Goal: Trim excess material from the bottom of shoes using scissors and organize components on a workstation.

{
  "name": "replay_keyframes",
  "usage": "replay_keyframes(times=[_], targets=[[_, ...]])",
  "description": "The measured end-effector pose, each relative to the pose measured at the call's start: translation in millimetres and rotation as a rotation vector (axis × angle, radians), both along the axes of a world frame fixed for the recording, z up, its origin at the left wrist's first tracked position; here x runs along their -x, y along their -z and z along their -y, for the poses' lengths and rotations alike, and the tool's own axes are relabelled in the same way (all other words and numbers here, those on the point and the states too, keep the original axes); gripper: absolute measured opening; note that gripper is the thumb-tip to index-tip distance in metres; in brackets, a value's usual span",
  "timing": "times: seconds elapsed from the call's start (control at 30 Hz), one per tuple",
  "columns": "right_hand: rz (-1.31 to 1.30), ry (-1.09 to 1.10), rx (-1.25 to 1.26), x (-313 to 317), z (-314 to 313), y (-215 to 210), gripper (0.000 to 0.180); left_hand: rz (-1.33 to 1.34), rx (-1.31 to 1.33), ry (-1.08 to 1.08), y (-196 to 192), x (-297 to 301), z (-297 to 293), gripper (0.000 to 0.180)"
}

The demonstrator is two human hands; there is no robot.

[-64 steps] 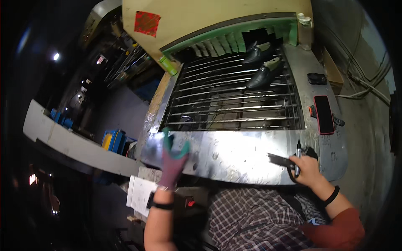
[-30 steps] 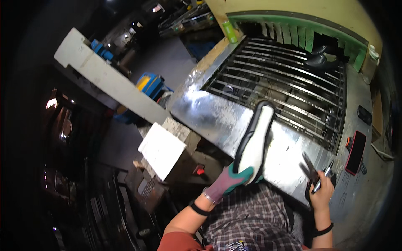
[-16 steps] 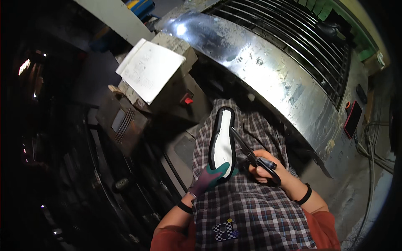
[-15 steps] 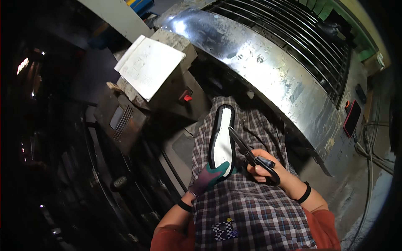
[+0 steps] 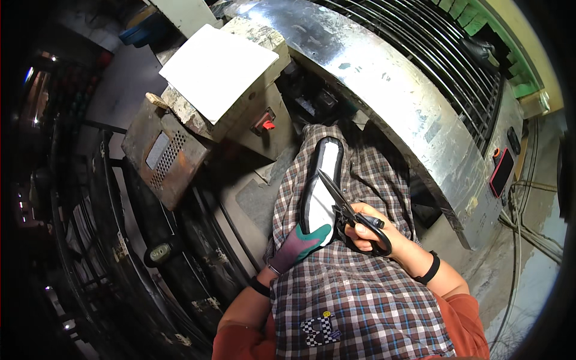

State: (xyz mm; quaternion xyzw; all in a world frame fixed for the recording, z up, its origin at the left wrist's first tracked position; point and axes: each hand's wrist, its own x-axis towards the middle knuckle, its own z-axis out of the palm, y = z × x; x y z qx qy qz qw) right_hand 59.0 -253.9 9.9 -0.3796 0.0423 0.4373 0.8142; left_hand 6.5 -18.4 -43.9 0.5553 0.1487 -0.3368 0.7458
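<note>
L hand (image 5: 298, 245), gloved, grips shoe (image 5: 318, 207) bottom-up on plaid apron (image 5: 360, 288); R hand (image 5: 397, 241) w/ fingers wrapped round scissors (image 5: 343, 210).

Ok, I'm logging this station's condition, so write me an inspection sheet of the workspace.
Surface: scuffed silver metal ledge.
Items: black shoe, white underside up, on brown plaid cloth apron; black-handled metal scissors over it.
Clutter: flat white rectangular sheet; red-edged black rectangular phone.
Hands: purple-green-gloved left hand holds the shoe; bare right hand holds the scissors.
Cables: thin pale cables at right.
Surroundings: green strip curtain, parallel dark metal bars.
</note>
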Motion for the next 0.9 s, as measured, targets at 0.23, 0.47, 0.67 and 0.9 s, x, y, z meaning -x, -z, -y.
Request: replay_keyframes(times=[0.23, 0.47, 0.67, 0.9], targets=[[0.043, -0.057, 0.017, -0.5, 0.1, -3.5, 0.043, 0.045, -0.006, -0.042, 18.5, 7.8, -4.6, 0.052], [0.0, -0.125, 0.037, -1.9, 4.8, -13.9, 0.043, 0.238, 0.088, -0.054, 44.2, 22.5, -10.3, 0.049], [1.108, -0.156, 0.805, -12.0, 17.9, -31.9, 0.043, 0.103, 0.011, 0.003, 24.1, 19.0, -18.1, 0.055], [1.657, -0.589, 1.229, -21.0, 34.9, -49.9, 0.057, -0.032, 0.042, 0.124, 31.1, 19.7, -28.7, 0.063]])
